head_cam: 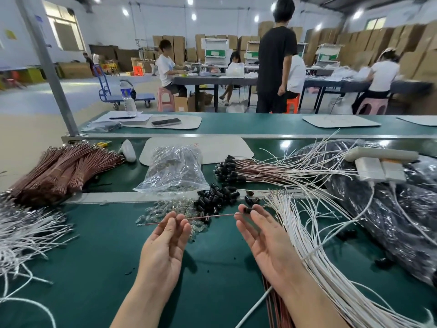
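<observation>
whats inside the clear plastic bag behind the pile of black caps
The clear bag holds a heap of small shiny glassy pieces, like the loose ones before it. Glare on the crinkled plastic hides the lower layers.

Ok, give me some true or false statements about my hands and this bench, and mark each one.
1. The left hand pinches a thin brown wire. True.
2. The right hand lies flat on the bench. False: it is raised and pinches a black cap at the wire's end.
3. The bag of bulbs lies right of the loose caps. False: it lies behind them, to the left.
4. A phone lies on the far mat. True.
5. The brown bundles lie at the right edge. False: they are on the left, and white wires lie on the right.
</observation>
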`<state>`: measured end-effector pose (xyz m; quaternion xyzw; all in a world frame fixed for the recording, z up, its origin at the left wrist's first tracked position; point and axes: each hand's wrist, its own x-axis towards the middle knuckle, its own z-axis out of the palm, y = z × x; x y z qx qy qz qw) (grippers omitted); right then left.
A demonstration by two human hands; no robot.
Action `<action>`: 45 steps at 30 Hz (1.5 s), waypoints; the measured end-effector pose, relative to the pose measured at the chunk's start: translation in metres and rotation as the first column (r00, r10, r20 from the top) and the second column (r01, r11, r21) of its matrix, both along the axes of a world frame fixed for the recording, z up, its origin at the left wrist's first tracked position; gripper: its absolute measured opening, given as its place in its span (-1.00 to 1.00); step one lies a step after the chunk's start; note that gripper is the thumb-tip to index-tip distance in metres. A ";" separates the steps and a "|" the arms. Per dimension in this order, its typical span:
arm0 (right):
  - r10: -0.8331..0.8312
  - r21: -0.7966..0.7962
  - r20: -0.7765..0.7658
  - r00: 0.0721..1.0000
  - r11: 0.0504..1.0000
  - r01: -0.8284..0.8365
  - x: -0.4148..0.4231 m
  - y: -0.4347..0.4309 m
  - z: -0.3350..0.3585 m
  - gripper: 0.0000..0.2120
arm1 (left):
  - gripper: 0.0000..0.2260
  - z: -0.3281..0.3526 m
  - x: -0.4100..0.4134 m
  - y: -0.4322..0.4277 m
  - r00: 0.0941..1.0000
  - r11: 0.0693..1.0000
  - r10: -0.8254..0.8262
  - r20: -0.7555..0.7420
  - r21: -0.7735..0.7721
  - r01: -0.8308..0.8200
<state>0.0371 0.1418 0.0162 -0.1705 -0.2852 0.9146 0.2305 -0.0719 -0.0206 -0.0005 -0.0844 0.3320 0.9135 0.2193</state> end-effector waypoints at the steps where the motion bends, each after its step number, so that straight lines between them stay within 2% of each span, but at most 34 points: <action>1: 0.007 -0.005 0.006 1.000 1.000 -0.007 0.000 -0.001 -0.001 -0.82 | -0.87 0.000 -0.001 0.000 1.000 1.000 0.005 0.004 -0.002 -0.005; 6: 0.063 -0.002 0.004 0.998 0.998 -0.063 -0.001 -0.002 -0.005 -0.82 | -0.87 -0.001 -0.004 0.003 1.000 1.000 0.007 0.001 -0.025 -0.007; 11: 0.092 0.016 -0.017 0.996 0.996 -0.092 -0.001 0.000 -0.008 -0.70 | -0.87 -0.002 -0.002 0.003 1.000 0.999 0.017 -0.006 -0.047 -0.018; 23: 0.128 0.042 -0.034 0.991 0.991 -0.127 -0.002 -0.002 -0.010 -0.69 | -0.87 -0.001 -0.003 0.002 1.000 1.000 0.005 0.014 -0.015 -0.005; 32: 0.190 0.070 -0.041 0.981 0.980 -0.187 0.000 -0.005 -0.011 -0.66 | -0.89 -0.002 0.001 0.004 0.998 0.998 -0.062 0.006 0.009 0.062; 35: 0.193 0.091 -0.026 0.981 0.978 -0.190 -0.001 -0.007 -0.013 -0.66 | -0.84 0.000 0.004 0.006 0.993 0.993 -0.118 -0.023 0.010 0.118; 40: 0.153 0.206 0.045 0.987 0.965 -0.159 -0.007 -0.013 -0.015 -0.66 | -0.83 -0.003 0.012 0.011 0.949 0.961 -0.257 -0.185 -0.150 0.231; 43: 0.135 0.263 0.082 0.987 0.953 -0.152 -0.009 -0.014 -0.016 -0.65 | -0.81 -0.004 0.019 0.015 0.898 0.927 -0.327 -0.296 -0.285 0.244; 45: 0.103 0.277 0.089 0.991 0.953 -0.124 -0.010 -0.013 -0.017 -0.68 | -0.80 -0.002 0.020 0.016 0.896 0.925 -0.318 -0.309 -0.308 0.222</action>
